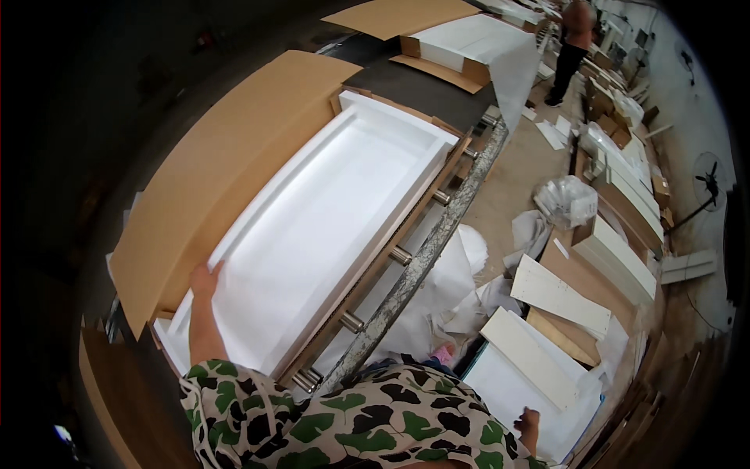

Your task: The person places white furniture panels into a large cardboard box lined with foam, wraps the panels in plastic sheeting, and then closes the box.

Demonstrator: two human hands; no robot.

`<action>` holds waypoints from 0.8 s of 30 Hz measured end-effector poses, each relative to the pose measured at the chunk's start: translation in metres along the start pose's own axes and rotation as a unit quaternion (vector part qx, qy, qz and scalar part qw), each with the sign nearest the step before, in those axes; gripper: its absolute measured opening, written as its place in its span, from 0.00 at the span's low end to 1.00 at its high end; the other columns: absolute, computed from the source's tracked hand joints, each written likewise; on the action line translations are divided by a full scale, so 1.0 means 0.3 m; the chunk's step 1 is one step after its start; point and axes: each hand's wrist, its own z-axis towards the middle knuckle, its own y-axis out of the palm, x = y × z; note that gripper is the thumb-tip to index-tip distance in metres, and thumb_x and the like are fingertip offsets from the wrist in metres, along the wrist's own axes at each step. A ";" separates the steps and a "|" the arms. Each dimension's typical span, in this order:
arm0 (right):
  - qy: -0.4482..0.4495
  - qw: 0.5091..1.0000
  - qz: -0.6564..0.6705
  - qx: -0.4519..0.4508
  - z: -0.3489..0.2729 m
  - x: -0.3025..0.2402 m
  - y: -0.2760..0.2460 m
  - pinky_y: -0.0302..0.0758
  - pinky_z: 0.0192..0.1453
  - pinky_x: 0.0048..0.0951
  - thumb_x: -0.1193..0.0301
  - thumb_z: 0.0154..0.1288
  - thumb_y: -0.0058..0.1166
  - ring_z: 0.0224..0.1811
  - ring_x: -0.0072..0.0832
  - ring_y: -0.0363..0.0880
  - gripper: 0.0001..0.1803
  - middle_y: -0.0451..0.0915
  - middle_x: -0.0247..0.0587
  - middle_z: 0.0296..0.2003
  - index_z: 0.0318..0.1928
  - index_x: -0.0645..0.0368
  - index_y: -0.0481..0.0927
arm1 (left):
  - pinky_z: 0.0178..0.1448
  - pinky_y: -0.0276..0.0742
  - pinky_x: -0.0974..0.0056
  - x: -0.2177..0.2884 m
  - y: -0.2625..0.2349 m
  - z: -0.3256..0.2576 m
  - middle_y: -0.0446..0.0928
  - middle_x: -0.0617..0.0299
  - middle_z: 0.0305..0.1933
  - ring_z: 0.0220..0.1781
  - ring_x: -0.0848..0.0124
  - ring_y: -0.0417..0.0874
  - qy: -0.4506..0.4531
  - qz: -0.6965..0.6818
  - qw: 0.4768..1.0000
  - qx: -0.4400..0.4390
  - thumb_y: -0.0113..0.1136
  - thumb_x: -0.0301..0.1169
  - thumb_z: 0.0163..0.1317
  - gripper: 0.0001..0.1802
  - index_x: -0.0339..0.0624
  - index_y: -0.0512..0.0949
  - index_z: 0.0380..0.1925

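A long open cardboard box lies on the roller conveyor with its tall brown flap raised on the left. Inside it is a white lining, seemingly foam, with raised strips along its sides. My left hand is at the left long edge near the front, thumb and fingers closed around the white edge strip. Low at my right side hangs my right hand, its fingers curled and no object visible in it. Behind that hand, apart from it, is a pale board on a white stack.
Metal rollers and a worn rail run along the conveyor's right side. Farther along stands another open box. White sheeting, boards and clear plastic litter the right. A person stands far off; a fan is by the wall.
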 end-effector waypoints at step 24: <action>-0.090 0.968 -0.234 0.009 0.271 -0.083 0.104 0.72 0.51 0.37 0.58 0.54 0.50 0.45 0.46 0.76 0.19 0.79 0.53 0.40 0.37 0.61 0.81 | 0.49 0.74 0.54 0.686 -0.217 0.265 0.78 0.46 0.42 0.42 0.52 0.79 0.079 -0.080 0.975 0.191 0.64 0.44 0.50 0.27 0.31 0.76 0.43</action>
